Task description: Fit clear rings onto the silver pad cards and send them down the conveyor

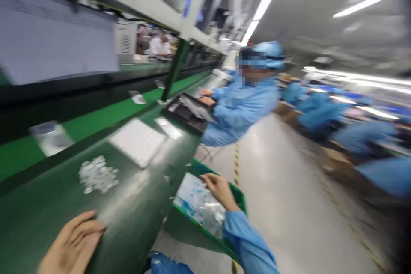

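My left hand (72,244) is over the green table (128,214) at the lower left, its fingers loosely stretched and nothing visible in them. A pile of small whitish, translucent pieces (98,174) lies just beyond it. My right hand (221,190), in a blue sleeve, reaches over a green bin (210,235) beside the table. Its thumb and fingers are drawn together; anything between them is too small and blurred to make out. Below that hand, the bin holds a white sheet with blue marks (189,192) and clear plastic (212,214).
A white tray or pad (138,141) and a white strip (168,128) lie farther along the table, before a black tray (188,111). A small clear bag (51,138) lies on the green ledge. A co-worker in blue (247,107) stands beyond the bin.
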Tool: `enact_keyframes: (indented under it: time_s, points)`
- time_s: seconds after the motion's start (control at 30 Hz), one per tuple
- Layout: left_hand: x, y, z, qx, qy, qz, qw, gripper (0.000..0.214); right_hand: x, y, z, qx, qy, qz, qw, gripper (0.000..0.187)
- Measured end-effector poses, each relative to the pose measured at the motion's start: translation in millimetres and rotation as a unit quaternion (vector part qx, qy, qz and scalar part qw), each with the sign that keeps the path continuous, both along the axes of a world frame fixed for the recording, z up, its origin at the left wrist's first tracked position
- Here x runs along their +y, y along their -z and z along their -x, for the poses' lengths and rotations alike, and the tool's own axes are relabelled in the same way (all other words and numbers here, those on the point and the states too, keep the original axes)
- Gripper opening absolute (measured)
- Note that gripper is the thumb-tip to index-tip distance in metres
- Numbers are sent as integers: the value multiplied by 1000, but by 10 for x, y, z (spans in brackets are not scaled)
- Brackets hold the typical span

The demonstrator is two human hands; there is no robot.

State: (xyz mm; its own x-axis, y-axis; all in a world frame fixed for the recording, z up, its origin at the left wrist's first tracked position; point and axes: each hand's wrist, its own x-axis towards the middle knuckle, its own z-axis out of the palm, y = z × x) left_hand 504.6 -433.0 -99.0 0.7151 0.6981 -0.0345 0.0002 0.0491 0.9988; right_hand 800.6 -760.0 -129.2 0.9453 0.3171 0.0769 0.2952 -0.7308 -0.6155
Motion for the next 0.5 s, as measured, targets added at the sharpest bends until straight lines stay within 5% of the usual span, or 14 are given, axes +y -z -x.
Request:
enact_keyframes:
  time_s: [0.1, 0.17, 0.27, 0.33, 0.43, 0.5]
  points:
    - [20, -4, 91, 3, 25, 26, 999, 52, 217, -297, -51, -49, -34, -57, 997, 39]
    - [28, -43, 82, -1, 41, 28, 999, 46, 640, -502, -63, -118, -92, -120, 981, 31]
    - [-6, -115, 59, -6, 56, 23, 998, 38, 1716, -798, 177, -148, -253, -204, 934, 23]
    - [-44, -148, 67, -12, 58, 25, 998, 35, 2564, -938, 471, -36, -367, -193, 909, 22]
    - [-64, -165, 118, -30, 39, 30, 998, 31, 3644, -1001, 877, 27, -426, -168, 889, 32]
    - [-13, -172, 170, -51, 9, 19, 998, 29, 4112, -967, 1012, 53, -442, -147, 883, 37]
